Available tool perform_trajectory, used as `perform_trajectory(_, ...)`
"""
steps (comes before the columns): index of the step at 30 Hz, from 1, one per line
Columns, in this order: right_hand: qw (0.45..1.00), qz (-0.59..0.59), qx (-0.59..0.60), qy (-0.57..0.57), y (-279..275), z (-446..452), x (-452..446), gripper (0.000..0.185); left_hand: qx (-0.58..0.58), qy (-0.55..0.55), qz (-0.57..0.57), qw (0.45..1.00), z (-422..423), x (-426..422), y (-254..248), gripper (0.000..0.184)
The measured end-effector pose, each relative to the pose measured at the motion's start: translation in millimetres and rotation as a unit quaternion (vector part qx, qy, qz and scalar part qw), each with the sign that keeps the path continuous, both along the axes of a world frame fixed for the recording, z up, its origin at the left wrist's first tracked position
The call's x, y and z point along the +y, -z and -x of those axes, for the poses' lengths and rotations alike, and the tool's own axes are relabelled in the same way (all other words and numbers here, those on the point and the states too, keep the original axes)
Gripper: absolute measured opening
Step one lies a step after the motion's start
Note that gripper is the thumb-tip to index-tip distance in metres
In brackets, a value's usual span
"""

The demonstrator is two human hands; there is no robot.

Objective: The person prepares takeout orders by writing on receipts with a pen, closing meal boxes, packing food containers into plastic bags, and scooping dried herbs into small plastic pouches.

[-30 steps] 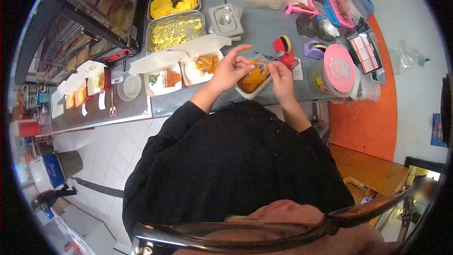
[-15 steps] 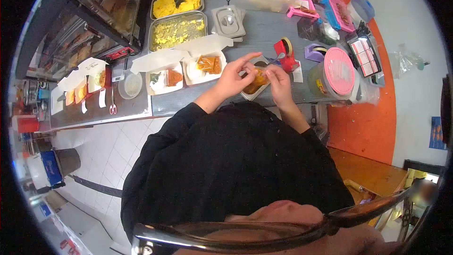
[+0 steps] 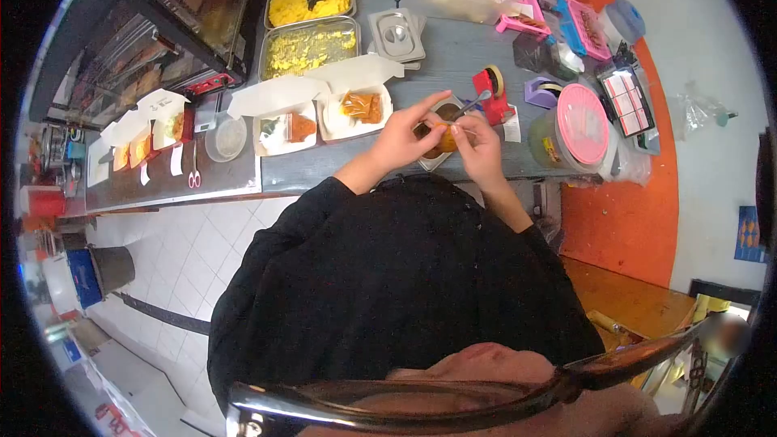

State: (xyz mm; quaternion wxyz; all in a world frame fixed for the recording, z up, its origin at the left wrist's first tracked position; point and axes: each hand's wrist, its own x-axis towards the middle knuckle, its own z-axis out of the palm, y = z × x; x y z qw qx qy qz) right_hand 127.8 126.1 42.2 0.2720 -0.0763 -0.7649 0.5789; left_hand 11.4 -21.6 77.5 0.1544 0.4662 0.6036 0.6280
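A small clear plastic bag of orange-brown sauce (image 3: 446,142) hangs between my two hands, above a metal container (image 3: 439,163). My left hand (image 3: 402,137) has its thumb on the bag's upper part, with the index finger stretched out toward the far side. Fingers and thumb of my right hand (image 3: 481,148) pinch the bag at its top right. A spoon (image 3: 476,103) slants up out of the container, just beyond my right fingers. Most of the container is hidden by my hands.
Left of my hands stand two open food boxes (image 3: 333,136), then scissors (image 3: 194,180), a plastic tub (image 3: 227,142) and more boxes. Behind are trays of yellow food (image 3: 312,48) and metal lids (image 3: 396,36). To the right are a red tape dispenser (image 3: 495,97) and a pink-lidded tub (image 3: 583,125).
Both hands stay at the bag. My right fingers have shifted slightly inward and down, and less of the bag's sauce shows. The whole view has shifted slightly.
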Motion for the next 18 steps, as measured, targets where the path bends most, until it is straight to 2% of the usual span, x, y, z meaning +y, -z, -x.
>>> perform_trajectory(3, 0.998, 0.06, 0.026, -0.006, -2, -1, -5, 0.005, 0.038, -0.017, 0.023, 0.999, -1, -5, 2, 0.061)
perform_trajectory(10, 0.995, 0.09, 0.029, -0.016, -4, 3, -16, 0.005, 0.094, -0.061, 0.018, 0.994, -3, -17, -3, 0.063)
perform_trajectory(12, 0.999, -0.002, 0.049, 0.016, -8, 5, -19, 0.006, 0.004, -0.045, -0.003, 0.999, -4, -19, 0, 0.065)
perform_trajectory(13, 0.999, -0.002, 0.05, 0.013, -13, 5, -20, 0.006, 0.005, -0.048, -0.004, 0.999, -4, -20, 2, 0.065)
perform_trajectory(15, 0.982, -0.164, 0.079, 0.044, -22, 5, -21, 0.008, -0.06, -0.039, -0.004, 0.997, -4, -24, 4, 0.069)
perform_trajectory(18, 0.992, -0.1, 0.082, 0.011, -17, 4, -26, 0.01, -0.021, -0.054, 0.011, 0.998, -7, -33, -6, 0.067)
